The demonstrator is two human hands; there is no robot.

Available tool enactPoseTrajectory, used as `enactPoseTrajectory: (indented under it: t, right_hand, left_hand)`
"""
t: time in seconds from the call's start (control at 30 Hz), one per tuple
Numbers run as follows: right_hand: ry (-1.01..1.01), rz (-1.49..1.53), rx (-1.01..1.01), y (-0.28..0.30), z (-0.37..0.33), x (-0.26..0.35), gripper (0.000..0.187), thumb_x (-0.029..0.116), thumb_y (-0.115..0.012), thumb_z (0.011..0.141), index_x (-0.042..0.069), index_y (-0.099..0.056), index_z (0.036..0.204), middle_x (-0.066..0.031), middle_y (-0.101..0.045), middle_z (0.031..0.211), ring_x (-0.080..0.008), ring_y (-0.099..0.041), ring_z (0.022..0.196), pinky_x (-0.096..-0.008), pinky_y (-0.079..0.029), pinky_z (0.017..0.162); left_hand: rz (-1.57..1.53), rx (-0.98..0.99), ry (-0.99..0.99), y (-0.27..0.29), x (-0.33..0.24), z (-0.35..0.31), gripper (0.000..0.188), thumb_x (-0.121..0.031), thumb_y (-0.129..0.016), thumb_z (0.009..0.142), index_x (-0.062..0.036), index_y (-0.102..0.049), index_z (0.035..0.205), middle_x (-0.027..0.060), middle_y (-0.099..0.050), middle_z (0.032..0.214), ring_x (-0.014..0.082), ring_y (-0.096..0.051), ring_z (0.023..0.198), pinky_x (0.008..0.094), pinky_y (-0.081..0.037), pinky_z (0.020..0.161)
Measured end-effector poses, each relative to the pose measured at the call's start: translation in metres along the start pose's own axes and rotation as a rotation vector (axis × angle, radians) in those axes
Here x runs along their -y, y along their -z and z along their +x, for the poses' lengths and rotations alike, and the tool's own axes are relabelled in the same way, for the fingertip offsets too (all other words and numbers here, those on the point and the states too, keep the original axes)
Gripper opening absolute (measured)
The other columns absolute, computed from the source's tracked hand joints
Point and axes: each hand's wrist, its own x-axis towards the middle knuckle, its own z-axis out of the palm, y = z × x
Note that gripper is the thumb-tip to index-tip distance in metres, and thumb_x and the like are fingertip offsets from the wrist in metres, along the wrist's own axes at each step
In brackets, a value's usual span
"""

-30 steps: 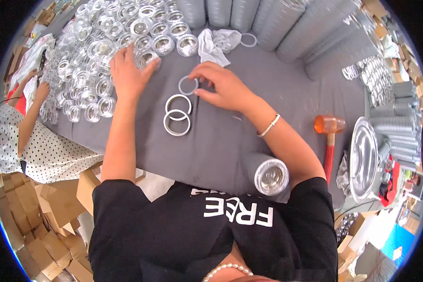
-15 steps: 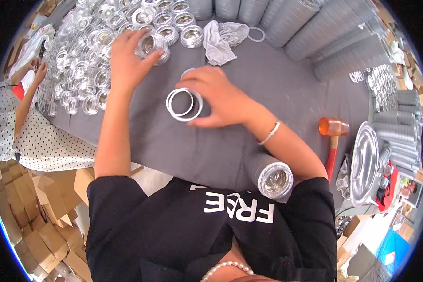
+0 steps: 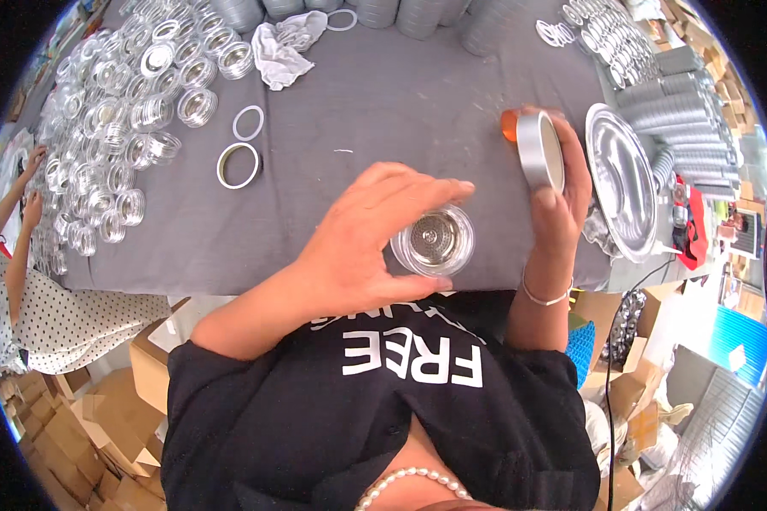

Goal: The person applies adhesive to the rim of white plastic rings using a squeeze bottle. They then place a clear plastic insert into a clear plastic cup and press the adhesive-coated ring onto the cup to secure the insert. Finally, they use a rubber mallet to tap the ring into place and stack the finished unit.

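Note:
My left hand [image 3: 375, 238] curves its fingers and thumb round a clear round jar-like piece [image 3: 435, 240] with a dotted silver centre, close to my chest at the table's near edge. Whether anything lies under that piece is hidden. My right hand [image 3: 567, 183] grips a short, round silver cap-like piece [image 3: 535, 153], pale inside, with the thumb on its lower rim. Just beyond it shows the orange head of a mallet [image 3: 510, 125], its handle hidden. At left on the cloth lie a dark ring with a white rim [image 3: 221, 166] and a thin white ring [image 3: 262, 123].
Many clear jar-like pieces [image 3: 149, 111] crowd the far left. A grey rag [image 3: 281, 55] and grey tubes [image 3: 418, 17] are at the back. An oval metal tray [image 3: 614, 183] and stacked grey pieces [image 3: 682, 119] stand at right. Another person's hands [image 3: 34, 183] are at far left.
My left hand has come from the pile to near my chest. My right hand has moved right, leaving the rings on the cloth, and now grips the silver piece. The view has shifted right.

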Motion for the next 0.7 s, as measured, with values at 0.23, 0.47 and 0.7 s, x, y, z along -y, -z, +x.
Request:
enactPoseTrajectory:
  t: [0.23, 0.47, 0.7]
  right_hand:
    - [0.260, -0.444, 0.293, -0.037, -0.011, 0.055, 0.078, 0.047, -0.089, 0.058, 0.002, -0.068, 0.118, -0.0153, -0.063, 0.112, -0.0349, -0.059, 0.106, -0.0434, -0.044, 0.094]
    - [0.302, -0.568, 0.343, -0.048, -0.013, 0.050, 0.070, 0.050, -0.086, 0.063, 0.004, -0.066, 0.112, -0.0118, -0.063, 0.109, -0.0342, -0.058, 0.106, -0.0479, -0.040, 0.099]
    - [0.325, -0.603, 0.341, -0.049, -0.026, 0.027, 0.074, 0.059, -0.080, 0.068, 0.003, -0.064, 0.114, -0.0134, -0.063, 0.113, -0.0350, -0.058, 0.109, -0.0530, -0.039, 0.103]
  left_hand:
    - [-0.316, -0.230, 0.035, -0.004, 0.003, -0.016, 0.104, -0.045, -0.092, 0.067, 0.0016, -0.047, 0.148, 0.0189, -0.052, 0.147, 0.0339, -0.050, 0.135, 0.0464, -0.037, 0.113]
    - [-0.346, -0.247, 0.003, -0.018, 0.017, -0.020, 0.083, -0.046, -0.082, 0.079, 0.0010, -0.055, 0.142, 0.0199, -0.054, 0.145, 0.0340, -0.051, 0.133, 0.0455, -0.039, 0.111]
    - [-0.245, -0.246, -0.016, -0.028, 0.030, -0.025, 0.076, -0.050, -0.081, 0.079, 0.0003, -0.062, 0.134, 0.0185, -0.058, 0.139, 0.0343, -0.054, 0.129, 0.0453, -0.040, 0.109]
